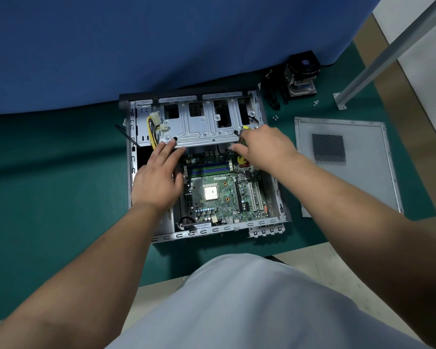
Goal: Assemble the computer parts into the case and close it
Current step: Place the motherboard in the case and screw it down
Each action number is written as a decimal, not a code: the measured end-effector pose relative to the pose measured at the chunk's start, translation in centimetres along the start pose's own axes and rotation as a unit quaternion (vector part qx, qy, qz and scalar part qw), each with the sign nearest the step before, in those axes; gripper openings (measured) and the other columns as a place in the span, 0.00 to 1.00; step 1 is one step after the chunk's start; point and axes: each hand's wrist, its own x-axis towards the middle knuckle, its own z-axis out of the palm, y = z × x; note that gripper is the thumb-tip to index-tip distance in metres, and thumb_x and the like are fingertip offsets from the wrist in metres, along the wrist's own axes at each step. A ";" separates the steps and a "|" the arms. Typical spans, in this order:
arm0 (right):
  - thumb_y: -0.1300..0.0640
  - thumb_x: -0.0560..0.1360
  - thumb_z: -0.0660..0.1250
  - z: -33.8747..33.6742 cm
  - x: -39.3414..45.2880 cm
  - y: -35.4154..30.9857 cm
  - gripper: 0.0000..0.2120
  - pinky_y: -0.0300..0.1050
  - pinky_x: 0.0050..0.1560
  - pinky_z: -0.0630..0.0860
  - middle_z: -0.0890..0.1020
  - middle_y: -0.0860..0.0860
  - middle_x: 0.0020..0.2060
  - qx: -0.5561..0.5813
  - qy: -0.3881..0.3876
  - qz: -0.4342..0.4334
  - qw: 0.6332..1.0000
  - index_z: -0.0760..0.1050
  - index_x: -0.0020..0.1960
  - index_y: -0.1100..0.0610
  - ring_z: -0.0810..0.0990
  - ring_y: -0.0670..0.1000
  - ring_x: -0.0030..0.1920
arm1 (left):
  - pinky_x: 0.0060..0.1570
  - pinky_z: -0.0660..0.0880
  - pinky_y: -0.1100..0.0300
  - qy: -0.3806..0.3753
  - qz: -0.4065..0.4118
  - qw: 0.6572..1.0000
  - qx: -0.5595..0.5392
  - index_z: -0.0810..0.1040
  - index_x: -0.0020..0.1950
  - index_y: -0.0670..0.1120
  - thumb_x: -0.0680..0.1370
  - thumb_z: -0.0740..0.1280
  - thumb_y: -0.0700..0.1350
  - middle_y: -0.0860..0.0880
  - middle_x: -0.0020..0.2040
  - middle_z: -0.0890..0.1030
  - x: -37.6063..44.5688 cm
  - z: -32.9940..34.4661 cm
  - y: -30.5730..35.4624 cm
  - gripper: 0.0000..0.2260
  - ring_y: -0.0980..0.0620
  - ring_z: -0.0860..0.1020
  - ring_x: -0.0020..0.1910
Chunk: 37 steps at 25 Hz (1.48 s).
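The open computer case (204, 170) lies flat on the green mat (48, 197), near the mat's far edge against the blue partition (161, 41). Inside it the motherboard (222, 195) faces up. The left hand (156, 180) reaches in with fingers nearly straight and slightly spread, their tips touching the near edge of the silver drive cage (199, 122). The right hand (264, 147) is curled around a yellow-handled screwdriver (242, 159) at the cage's right end, its fingertips against the cage's near edge. The removed side panel (345, 162) lies on the mat to the right of the case, and the CPU cooler (300, 74) sits near the mat's far right corner.
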 end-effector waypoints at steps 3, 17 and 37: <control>0.37 0.81 0.63 -0.2 -0.3 0.0 0.24 0.50 0.41 0.75 0.76 0.56 0.52 0.010 -0.031 -0.028 0.999 0.73 0.66 0.54 0.78 0.60 0.49 | 0.63 0.76 0.44 -0.003 0.000 1.000 0.001 0.64 0.79 0.58 0.79 0.63 0.48 0.56 0.82 0.61 0.0 0.0 0.0 0.28 0.52 0.57 0.82; 0.49 0.80 0.68 -0.4 -0.2 0.2 0.19 0.51 0.51 0.77 0.76 0.55 0.61 0.039 -0.026 -0.092 0.995 0.71 0.69 0.51 0.79 0.59 0.57 | 0.76 0.61 0.42 0.032 0.087 0.994 0.054 0.69 0.76 0.55 0.79 0.63 0.49 0.51 0.80 0.66 -0.2 0.0 -0.1 0.25 0.47 0.59 0.81; 0.35 0.81 0.58 -0.4 0.3 0.5 0.25 0.49 0.37 0.69 0.80 0.57 0.47 -0.062 0.010 -0.043 0.997 0.76 0.59 0.55 0.78 0.60 0.44 | 0.74 0.62 0.35 -0.465 0.071 0.870 0.146 0.37 0.83 0.59 0.82 0.58 0.36 0.62 0.79 0.30 2.3 9.2 6.7 0.40 0.49 0.37 0.82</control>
